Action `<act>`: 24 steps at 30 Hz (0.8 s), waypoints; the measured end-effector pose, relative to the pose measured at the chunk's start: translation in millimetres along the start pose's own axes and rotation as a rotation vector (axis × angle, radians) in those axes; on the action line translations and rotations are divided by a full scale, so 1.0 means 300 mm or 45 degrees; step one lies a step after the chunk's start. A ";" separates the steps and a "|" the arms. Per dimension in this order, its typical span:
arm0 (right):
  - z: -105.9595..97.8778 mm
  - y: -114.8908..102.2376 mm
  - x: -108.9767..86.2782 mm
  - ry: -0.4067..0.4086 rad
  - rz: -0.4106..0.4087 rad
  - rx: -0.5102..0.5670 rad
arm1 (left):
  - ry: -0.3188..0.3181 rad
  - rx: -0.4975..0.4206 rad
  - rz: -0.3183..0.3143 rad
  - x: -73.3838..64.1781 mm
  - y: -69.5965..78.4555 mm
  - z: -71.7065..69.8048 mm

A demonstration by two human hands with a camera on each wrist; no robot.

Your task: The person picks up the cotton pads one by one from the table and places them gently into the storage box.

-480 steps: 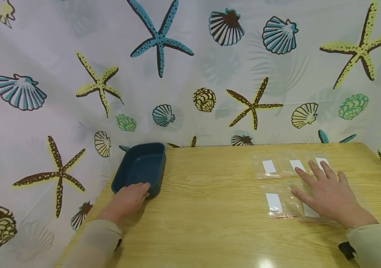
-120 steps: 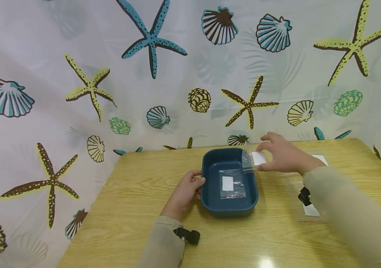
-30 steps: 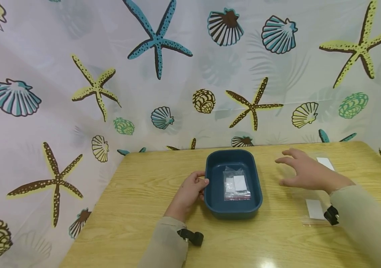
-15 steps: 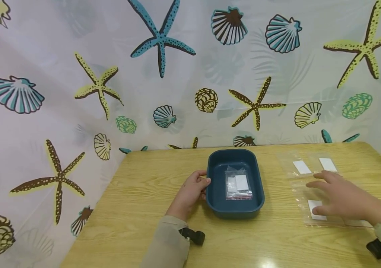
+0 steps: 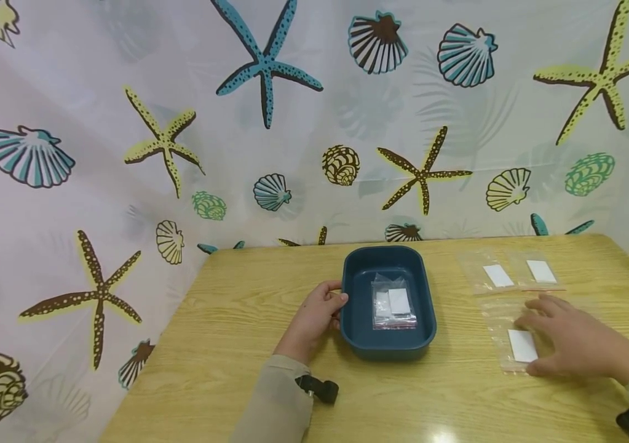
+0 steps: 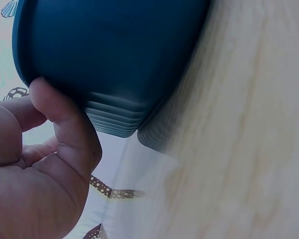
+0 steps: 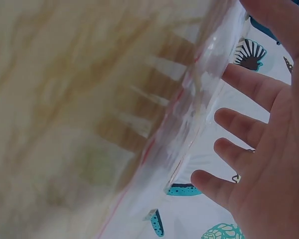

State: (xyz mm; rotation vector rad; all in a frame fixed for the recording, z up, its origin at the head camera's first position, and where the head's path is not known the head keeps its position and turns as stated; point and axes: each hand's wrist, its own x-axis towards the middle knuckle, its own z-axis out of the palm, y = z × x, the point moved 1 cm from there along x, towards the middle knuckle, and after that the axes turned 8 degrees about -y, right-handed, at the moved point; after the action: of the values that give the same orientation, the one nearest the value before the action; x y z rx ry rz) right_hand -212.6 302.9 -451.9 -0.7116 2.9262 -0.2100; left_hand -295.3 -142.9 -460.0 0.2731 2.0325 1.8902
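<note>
My left hand (image 5: pixel 314 314) holds the left rim of a dark blue plastic bin (image 5: pixel 350 320), thumb on the rim and fingers on its outside wall. In the left wrist view the thumb and fingers are bent against the bin (image 6: pixel 114 50). Clear zip bags (image 5: pixel 394 320) with white cards lie overlapping inside. My right hand (image 5: pixel 574 338) is low over the front row of zip bags at the right, its thumb near a bag with a white card (image 5: pixel 522 346). In the right wrist view the fingers of this hand (image 7: pixel 269 129) are spread beside red-striped bag edges (image 7: pixel 189 99).
Two more zip bags lie in the back row, with a left card (image 5: pixel 497 275) and a right card (image 5: pixel 541 271). They are on a wood-grain table (image 5: pixel 237 369). Behind hangs a white curtain (image 5: pixel 303 129) with starfish and shells.
Since the oldest frame the bin has moved from the left to the middle and bags are now in it. Lately the right hand moved right and down to the front row; the left hand stays.
</note>
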 end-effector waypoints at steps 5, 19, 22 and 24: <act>0.012 0.003 -0.004 -0.003 -0.004 0.027 | 0.000 -0.019 0.003 0.002 -0.004 0.003; 0.012 0.015 0.007 -0.008 0.002 0.120 | 0.011 -0.015 -0.010 0.003 -0.008 0.001; 0.010 0.013 0.012 -0.004 -0.009 0.119 | 0.012 -0.014 -0.012 0.002 -0.006 0.001; 0.007 0.010 0.014 0.002 -0.014 0.116 | 0.013 -0.011 -0.010 0.002 -0.005 0.002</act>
State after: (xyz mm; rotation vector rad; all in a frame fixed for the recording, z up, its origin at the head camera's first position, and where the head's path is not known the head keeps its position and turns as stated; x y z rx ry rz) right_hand -217.4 303.3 -454.9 -0.7138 2.8934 -0.3421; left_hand -295.5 -142.4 -461.6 0.2535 2.0282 1.8991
